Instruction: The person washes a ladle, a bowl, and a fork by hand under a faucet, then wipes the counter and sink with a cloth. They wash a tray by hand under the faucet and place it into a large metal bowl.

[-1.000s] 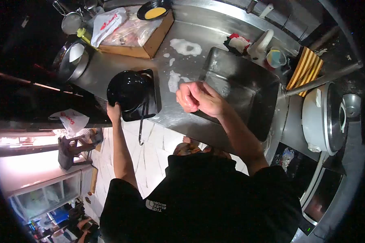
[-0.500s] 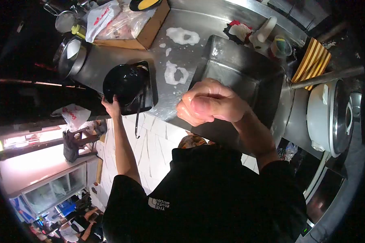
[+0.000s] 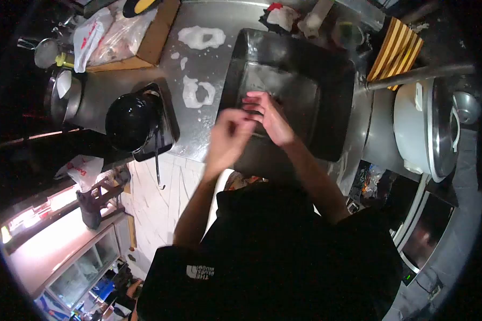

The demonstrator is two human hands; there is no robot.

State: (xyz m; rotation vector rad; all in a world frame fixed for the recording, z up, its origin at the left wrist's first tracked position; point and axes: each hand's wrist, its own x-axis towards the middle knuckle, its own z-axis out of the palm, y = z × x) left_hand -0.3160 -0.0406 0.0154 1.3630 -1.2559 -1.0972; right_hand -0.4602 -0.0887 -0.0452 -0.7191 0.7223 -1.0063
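Over the near left edge of the metal sink (image 3: pixel 337 115), my left hand (image 3: pixel 230 138) is raised, its fingers smeared by motion. Close beside it, my right hand (image 3: pixel 272 119) has its fingers apart and holds nothing visible; the fingertips of both hands meet or overlap in view, and contact cannot be made out. A black bowl (image 3: pixel 127 123) rests on a dark tray (image 3: pixel 170 131) to the left, with a long-handled utensil (image 3: pixel 157 160) beside it. White foam patches (image 3: pixel 202 37) lie on the steel counter (image 3: pixel 190 131).
A cardboard box (image 3: pixel 158 37) with plastic-wrapped contents stands at the back left. Behind the sink are a cloth (image 3: pixel 281 18) and a container (image 3: pixel 348 33). A striped board (image 3: pixel 395 53), a pipe (image 3: pixel 423 74) and a large white lidded pot (image 3: pixel 412 125) are at the right.
My left hand has left the black bowl and moved right to my other hand. My right hand has opened from a fist. The camera view has shifted, moving the counter objects left in view.
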